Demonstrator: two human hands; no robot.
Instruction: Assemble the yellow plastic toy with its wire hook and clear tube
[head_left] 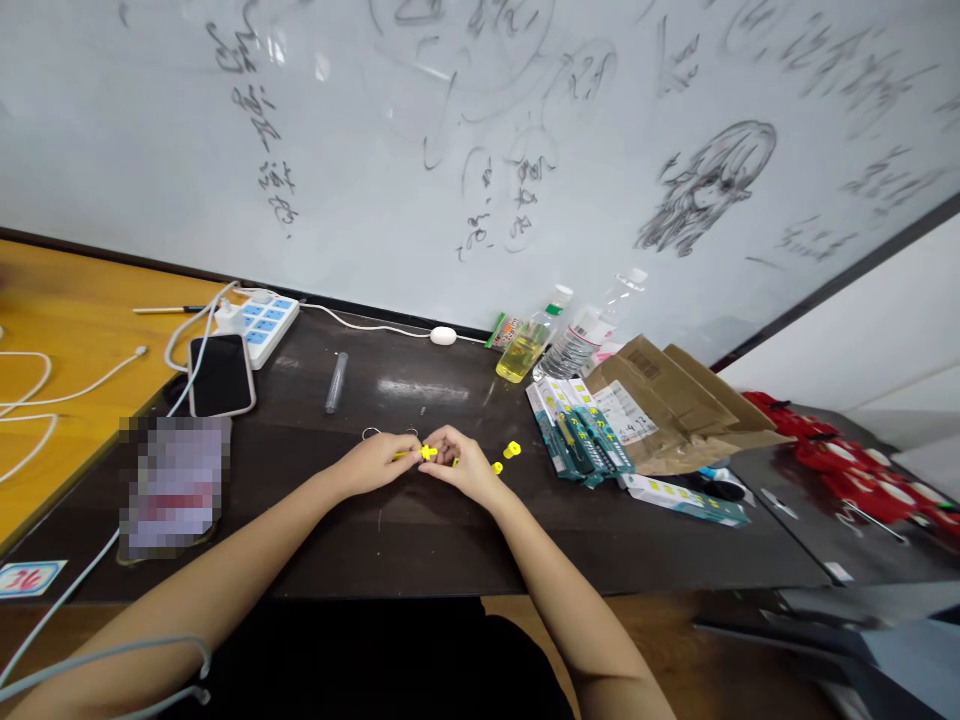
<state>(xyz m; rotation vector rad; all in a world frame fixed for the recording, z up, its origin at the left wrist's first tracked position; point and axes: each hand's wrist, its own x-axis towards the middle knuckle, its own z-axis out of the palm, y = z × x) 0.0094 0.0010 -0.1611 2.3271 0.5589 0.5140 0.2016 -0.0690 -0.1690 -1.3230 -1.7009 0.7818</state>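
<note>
Left hand: reached in over the table, forearm slanting up from the lower left, thumb and fingers pinched together on the yellow piece.
Right hand: came in from the lower right, fingers curled, thumb and fingertips at the same piece; whether they clamped it, I cannot tell. A bit of yellow showed inside the curl.
Yellow piece: sat between the two hands, above the table, near its middle.
Loose yellow bits: two lay just beside the right hand.
Oil bottle: stood upright, green-banded, partly filled with yellow liquid.
Water bottle: stood next to it, with clear liquid inside.
Boxes: lay in a group in front of the bottles; contents hidden.
Paper bag: lay crumpled behind the boxes, its inside hidden.
Table: was dark, with a clear tube on it; a phone lay by the power strip.
Whiteboard: rose behind, covered with black writing and a drawn head.
</note>
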